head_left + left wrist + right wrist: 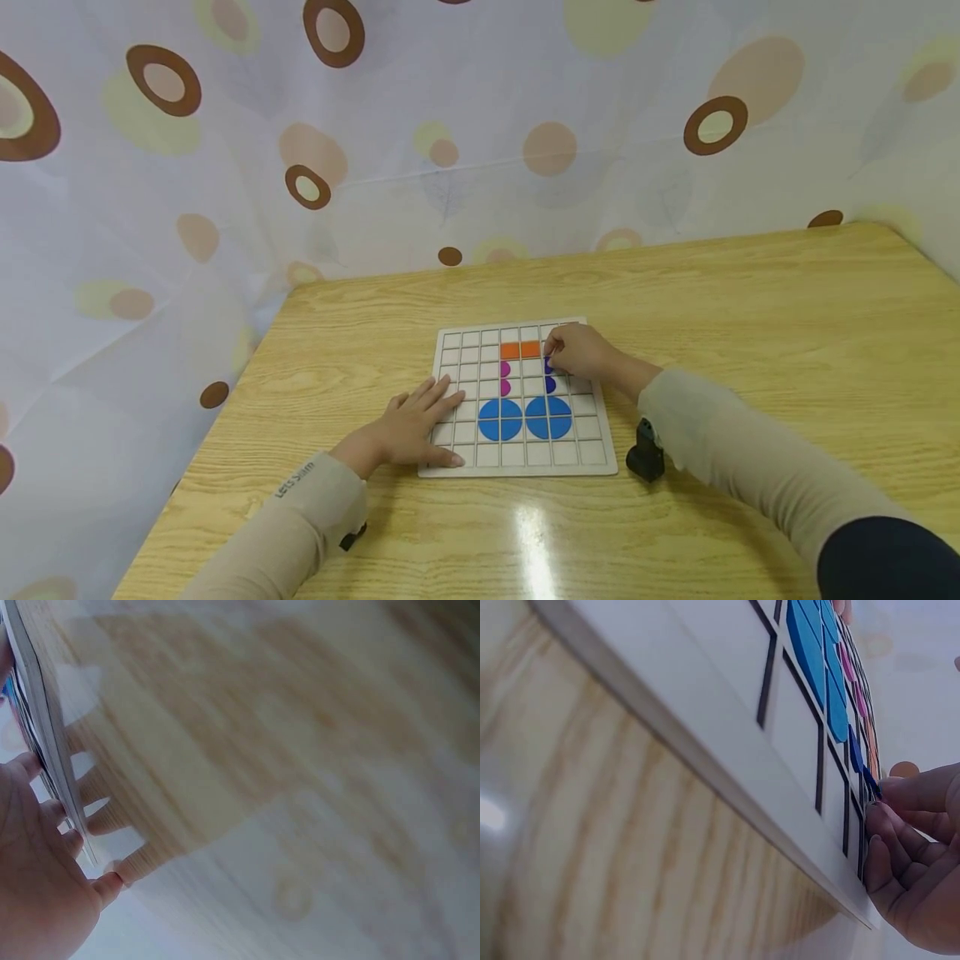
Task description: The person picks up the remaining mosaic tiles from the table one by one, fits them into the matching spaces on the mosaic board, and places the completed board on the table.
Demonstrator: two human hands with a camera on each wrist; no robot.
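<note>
A white grid board (510, 455) lies on the wooden table, bearing flat coloured pieces. My left hand (412, 421) rests with spread fingers on the board's left edge. At the upper right of the grid, my right hand (583, 352) pinches a small dark blue half-circle piece (872, 784) between thumb and finger, at a cell. Just below it lies another dark blue half-circle (551, 385). Two magenta half-circles (505, 387) sit to the left, under orange squares (510, 351). Nearer me are two blue circles (500, 419) made of quarter pieces. The right hand covers the grid's upper right cells.
The wooden table (750, 333) extends on all sides of the board. Behind it and at the left hangs a pale cloth (480, 108) with brown and beige spots. A black wrist camera (646, 454) sits under the right sleeve, close to the board's right edge.
</note>
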